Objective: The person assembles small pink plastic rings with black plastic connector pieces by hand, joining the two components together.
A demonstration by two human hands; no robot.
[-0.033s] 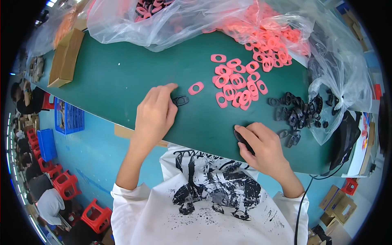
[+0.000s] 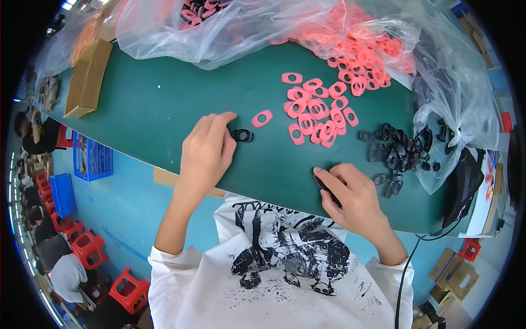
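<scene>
On the left side of the green table, my left hand (image 2: 205, 148) rests with its index finger stretched out and its thumb apart. A small black ring-shaped piece (image 2: 243, 135) lies right beside its fingertips; whether they touch it I cannot tell. Just beyond is a single pink oval ring (image 2: 262, 118). My right hand (image 2: 350, 194), near the front edge, is closed around a smooth dark rounded object (image 2: 324, 187), mostly hidden under the fingers. Several loose pink rings (image 2: 318, 109) are spread past both hands. To the right sits a heap of black ring pieces (image 2: 402, 151).
Clear plastic bags (image 2: 219, 38) line the far edge, one spilling more pink rings (image 2: 361, 55). Another plastic bag (image 2: 460, 104) stands at the right by a black pouch (image 2: 463, 181). An open cardboard box (image 2: 87, 82) is at the far left. A cable (image 2: 402, 285) hangs by my right arm.
The black piece beside my left hand now looks darker and more solid in outline. Both hands stay nearly in place.
</scene>
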